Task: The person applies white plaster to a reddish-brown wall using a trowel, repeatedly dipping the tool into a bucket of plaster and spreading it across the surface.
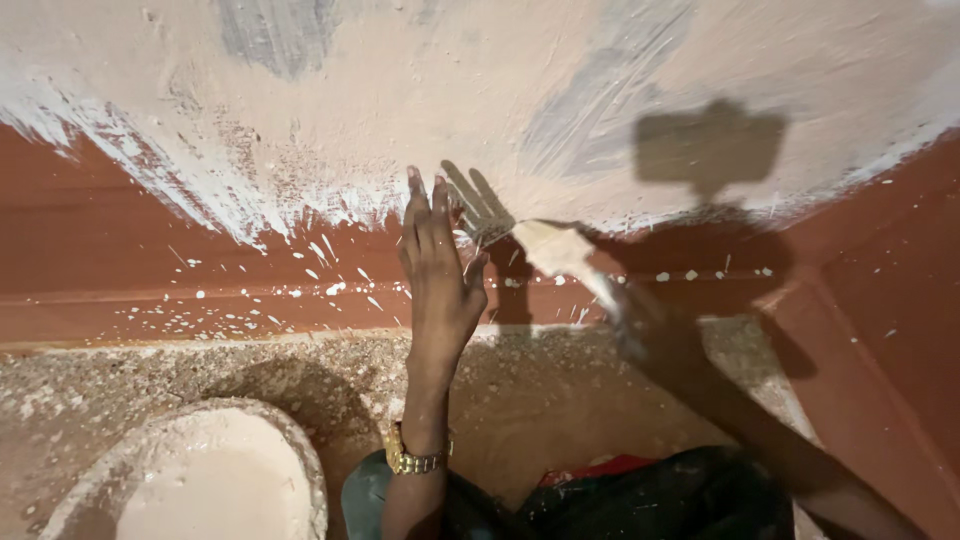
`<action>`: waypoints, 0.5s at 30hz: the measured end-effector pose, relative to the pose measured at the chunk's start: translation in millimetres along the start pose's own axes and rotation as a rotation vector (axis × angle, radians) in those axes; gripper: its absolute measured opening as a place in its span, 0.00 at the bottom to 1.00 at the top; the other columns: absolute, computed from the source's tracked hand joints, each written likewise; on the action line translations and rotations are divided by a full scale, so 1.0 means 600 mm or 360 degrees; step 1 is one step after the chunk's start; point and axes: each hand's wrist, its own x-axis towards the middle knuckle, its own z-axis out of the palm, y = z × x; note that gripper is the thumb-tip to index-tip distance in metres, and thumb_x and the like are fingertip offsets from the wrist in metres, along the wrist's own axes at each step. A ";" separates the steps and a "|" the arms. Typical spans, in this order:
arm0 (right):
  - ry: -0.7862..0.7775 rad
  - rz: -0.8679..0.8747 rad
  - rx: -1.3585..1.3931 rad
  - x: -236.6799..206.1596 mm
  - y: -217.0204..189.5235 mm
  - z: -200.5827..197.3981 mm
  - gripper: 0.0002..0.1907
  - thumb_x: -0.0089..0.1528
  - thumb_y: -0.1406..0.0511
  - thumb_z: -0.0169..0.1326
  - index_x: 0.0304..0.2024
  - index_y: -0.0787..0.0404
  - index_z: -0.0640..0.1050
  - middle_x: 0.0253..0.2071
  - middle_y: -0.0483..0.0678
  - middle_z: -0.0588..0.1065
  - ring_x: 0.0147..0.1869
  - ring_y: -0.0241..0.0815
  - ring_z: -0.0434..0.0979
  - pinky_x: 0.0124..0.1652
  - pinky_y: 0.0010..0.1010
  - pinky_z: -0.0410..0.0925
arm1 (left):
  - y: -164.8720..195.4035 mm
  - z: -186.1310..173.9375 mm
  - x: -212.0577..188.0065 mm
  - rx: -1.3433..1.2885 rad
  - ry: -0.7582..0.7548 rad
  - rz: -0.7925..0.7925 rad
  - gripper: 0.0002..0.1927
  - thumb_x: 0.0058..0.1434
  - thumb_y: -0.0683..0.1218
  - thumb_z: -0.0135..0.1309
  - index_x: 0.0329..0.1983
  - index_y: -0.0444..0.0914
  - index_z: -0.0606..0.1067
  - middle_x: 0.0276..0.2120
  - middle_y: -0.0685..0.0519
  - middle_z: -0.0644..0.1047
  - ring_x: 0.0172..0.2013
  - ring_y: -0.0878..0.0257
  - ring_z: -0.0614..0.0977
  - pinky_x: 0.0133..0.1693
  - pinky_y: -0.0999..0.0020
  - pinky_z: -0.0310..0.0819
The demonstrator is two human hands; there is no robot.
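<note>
My left hand (440,275) is raised flat against the red-brown lower wall (150,250), fingers straight and holding nothing; a gold wristwatch (415,460) is on that wrist. My right hand (640,325), blurred by motion, grips a putty knife (560,248) whose wide blade is coated in cream putty. The blade is at the edge where the pale plastered wall (420,90) meets the red-brown band, just right of my left fingertips.
A round pan of cream putty (290,430) sits on the speckled floor (560,400) at lower left. White splatter dots the red-brown band. A side wall (890,330) closes the corner on the right. My dark-clothed knees (650,500) are at the bottom.
</note>
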 end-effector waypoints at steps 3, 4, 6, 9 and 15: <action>0.0156 0.0000 -0.0120 0.015 0.035 -0.082 0.21 0.67 0.74 0.56 0.63 0.68 0.73 0.40 0.59 0.80 0.32 0.44 0.82 0.27 0.31 0.72 | 0.006 0.000 -0.002 -0.0012 0.0074 0.0048 0.49 0.56 0.35 0.61 0.77 0.38 0.50 0.78 0.39 0.40 0.76 0.40 0.52 0.71 0.36 0.52; 0.0223 0.0006 -0.0178 0.022 0.045 -0.112 0.21 0.67 0.74 0.56 0.63 0.68 0.73 0.40 0.59 0.80 0.32 0.44 0.82 0.27 0.31 0.72 | 0.008 0.001 0.000 -0.0044 0.0075 0.0058 0.49 0.55 0.35 0.61 0.77 0.37 0.50 0.78 0.39 0.40 0.76 0.40 0.53 0.71 0.37 0.52; 0.0404 0.0046 -0.0300 0.041 0.065 -0.171 0.20 0.67 0.74 0.56 0.63 0.68 0.73 0.40 0.59 0.80 0.33 0.45 0.82 0.27 0.31 0.73 | 0.011 0.004 0.002 -0.0107 0.0076 0.0075 0.49 0.53 0.35 0.60 0.77 0.37 0.51 0.77 0.38 0.40 0.74 0.39 0.53 0.70 0.38 0.53; 0.0681 0.0094 -0.0458 0.080 0.100 -0.230 0.20 0.67 0.74 0.56 0.62 0.68 0.73 0.41 0.59 0.80 0.33 0.45 0.82 0.27 0.31 0.73 | 0.014 0.008 0.000 -0.0074 0.0039 0.0070 0.48 0.55 0.35 0.59 0.77 0.37 0.50 0.78 0.37 0.40 0.75 0.39 0.53 0.71 0.36 0.51; 0.0492 0.0072 -0.0433 0.071 0.092 -0.141 0.20 0.67 0.74 0.56 0.62 0.68 0.73 0.41 0.59 0.80 0.33 0.45 0.82 0.28 0.32 0.73 | 0.004 0.012 -0.009 -0.0097 0.0077 0.0056 0.48 0.56 0.36 0.59 0.77 0.35 0.49 0.77 0.33 0.41 0.75 0.36 0.51 0.71 0.36 0.50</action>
